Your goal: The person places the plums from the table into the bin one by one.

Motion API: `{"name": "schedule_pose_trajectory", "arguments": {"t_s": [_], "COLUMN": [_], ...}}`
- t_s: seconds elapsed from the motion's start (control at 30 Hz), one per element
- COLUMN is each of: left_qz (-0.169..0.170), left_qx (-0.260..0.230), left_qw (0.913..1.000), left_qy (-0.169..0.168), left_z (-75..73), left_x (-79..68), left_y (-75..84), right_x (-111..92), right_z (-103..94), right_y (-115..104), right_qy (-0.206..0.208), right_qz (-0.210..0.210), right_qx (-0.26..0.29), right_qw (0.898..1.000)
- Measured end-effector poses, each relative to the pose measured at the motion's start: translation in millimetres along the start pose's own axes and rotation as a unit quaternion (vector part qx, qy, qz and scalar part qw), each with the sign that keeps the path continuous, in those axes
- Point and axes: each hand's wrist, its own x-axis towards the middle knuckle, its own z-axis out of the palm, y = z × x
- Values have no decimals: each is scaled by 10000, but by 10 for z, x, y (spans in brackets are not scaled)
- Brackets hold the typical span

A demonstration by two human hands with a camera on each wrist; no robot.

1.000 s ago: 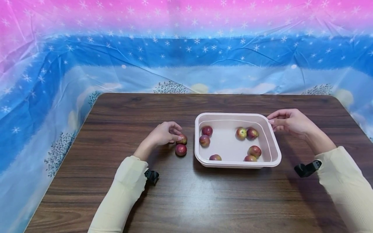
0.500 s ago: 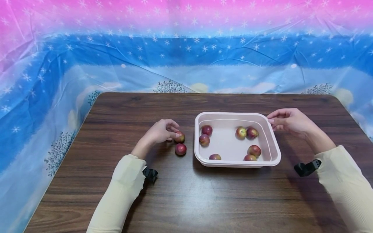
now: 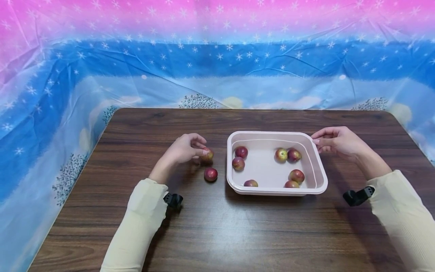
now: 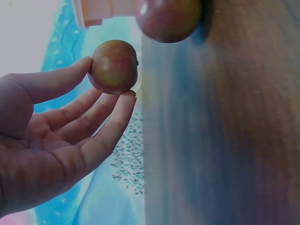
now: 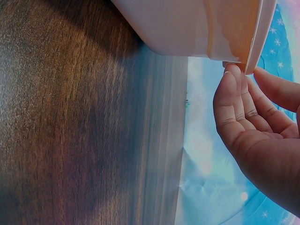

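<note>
My left hand (image 3: 182,148) pinches a red-green plum (image 4: 113,68) between thumb and fingertips. In the left wrist view this plum is held clear of the wooden table. A darker red plum (image 3: 210,174) lies on the table just in front of it, left of the container. My right hand (image 3: 344,142) grips the rim of a pale pink plastic container (image 3: 275,191) at its far right corner. The right wrist view has the thumb on one side of that rim (image 5: 260,37) and the fingers under it. Several plums (image 3: 281,155) lie spread inside the container.
The dark wood-grain table (image 3: 238,234) has rounded far corners. Behind it and along its left side hangs a pink and blue snowflake cloth (image 3: 217,60). A black wrist camera (image 3: 358,196) sits on the right sleeve, another wrist camera (image 3: 173,201) on the left.
My left hand has drawn the pinched plum away from the other loose plum, back and slightly left, and up. The right hand and the container have stayed in place.
</note>
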Motion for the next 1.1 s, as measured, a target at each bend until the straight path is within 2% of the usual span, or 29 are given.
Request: {"name": "schedule_pose_trajectory", "arguments": {"t_s": [0.47,0.73,1.1], "left_qz": [50,283,424], "left_qx": [196,491,426], "left_qw": [9997,9979,9968], "left_qy": [139,326,521], "left_z": [-119,-190,-197], "left_x": [-68,-80,-133], "left_y": [214,360,544], "right_x": [-4,-8,-11], "right_z": [17,23,17], "right_y": [-2,-2,3], "right_qy": [42,66,45], "right_qz": [-34,3,-42], "right_qx": [-91,-88,-32], "right_qw": [9999,9999,10000]}}
